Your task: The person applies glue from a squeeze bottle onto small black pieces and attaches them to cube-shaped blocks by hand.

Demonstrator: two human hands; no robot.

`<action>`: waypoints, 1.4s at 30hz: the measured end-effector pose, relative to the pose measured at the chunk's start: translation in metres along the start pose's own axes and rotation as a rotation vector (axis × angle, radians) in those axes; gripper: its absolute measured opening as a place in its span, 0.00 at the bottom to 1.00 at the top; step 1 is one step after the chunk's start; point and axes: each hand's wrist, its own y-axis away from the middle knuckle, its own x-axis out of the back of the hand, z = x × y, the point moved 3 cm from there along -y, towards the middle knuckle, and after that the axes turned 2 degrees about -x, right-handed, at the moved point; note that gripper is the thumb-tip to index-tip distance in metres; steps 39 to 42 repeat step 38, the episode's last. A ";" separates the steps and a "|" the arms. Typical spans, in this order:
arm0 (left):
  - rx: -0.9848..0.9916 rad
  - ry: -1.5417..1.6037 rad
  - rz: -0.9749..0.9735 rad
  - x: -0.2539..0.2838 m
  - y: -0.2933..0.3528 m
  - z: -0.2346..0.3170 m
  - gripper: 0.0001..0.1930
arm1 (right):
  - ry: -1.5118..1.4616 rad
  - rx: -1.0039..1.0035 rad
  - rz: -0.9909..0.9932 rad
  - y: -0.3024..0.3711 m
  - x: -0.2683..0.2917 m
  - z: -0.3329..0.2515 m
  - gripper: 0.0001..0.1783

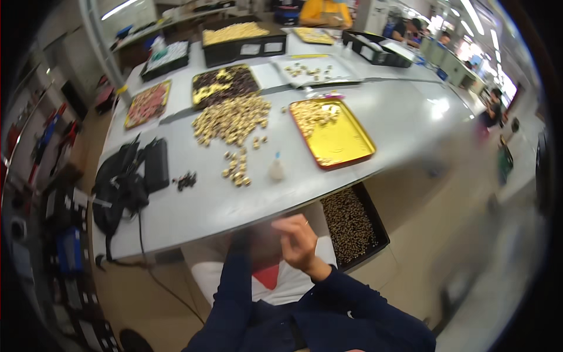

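Note:
My right hand (pixel 299 243) is raised over my lap, just in front of the table's near edge. Its fingers are curled together, and anything between them is too small or hidden to make out. Beside it my left hand (pixel 262 242) is smeared by motion at the end of its dark sleeve, so its fingers do not show. A red piece (pixel 267 276) shows below the hands against the pale cloth on my lap. Nearest on the table (pixel 205 214) stand a small squeeze bottle (pixel 277 169) with a blue tip and several loose gold-coloured small parts (pixel 237 169).
A yellow tray (pixel 340 144) partly holds small parts. Behind the loose ones lies a big gold heap (pixel 231 120). Black straps and a device (pixel 126 182) with a cable lie at left. Below the edge sits a bin of dark pieces (pixel 352 226). A person in yellow (pixel 325 13) works opposite.

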 end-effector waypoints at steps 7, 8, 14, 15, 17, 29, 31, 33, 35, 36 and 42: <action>-0.006 -0.034 -0.054 -0.012 -0.002 -0.015 0.21 | -0.001 -0.264 0.019 0.047 0.028 0.033 0.13; -0.019 -0.031 -0.056 -0.014 -0.005 -0.015 0.21 | -0.024 -0.296 0.010 0.053 0.028 0.038 0.12; -0.035 -0.015 -0.043 -0.021 0.008 -0.032 0.21 | 0.042 -0.494 -0.134 0.104 -0.006 0.076 0.06; -0.059 -0.013 -0.063 -0.024 0.004 -0.028 0.21 | 0.046 -0.516 -0.130 0.110 -0.006 0.085 0.06; -0.078 -0.012 -0.069 -0.027 0.007 -0.028 0.21 | 0.104 -0.596 -0.159 0.122 -0.007 0.102 0.07; 0.603 0.780 -0.057 0.025 0.062 0.039 0.14 | -0.311 -0.963 -0.251 0.192 -0.029 0.219 0.22; 0.918 1.328 0.036 0.064 0.096 0.097 0.10 | -0.675 -1.456 0.017 0.177 -0.034 0.199 0.22; 0.815 1.302 -0.064 0.079 0.117 0.109 0.10 | -0.827 -1.503 -0.070 0.149 -0.033 0.164 0.21; 0.716 1.298 -0.212 0.083 0.126 0.122 0.13 | -0.918 -1.472 -0.392 0.148 -0.024 0.150 0.23; 0.733 1.296 -0.220 0.084 0.128 0.124 0.13 | -0.913 -1.489 -0.387 0.152 -0.020 0.148 0.23; 0.660 1.400 -0.239 0.087 0.125 0.127 0.14 | -0.854 -1.259 -0.654 0.137 -0.014 0.141 0.32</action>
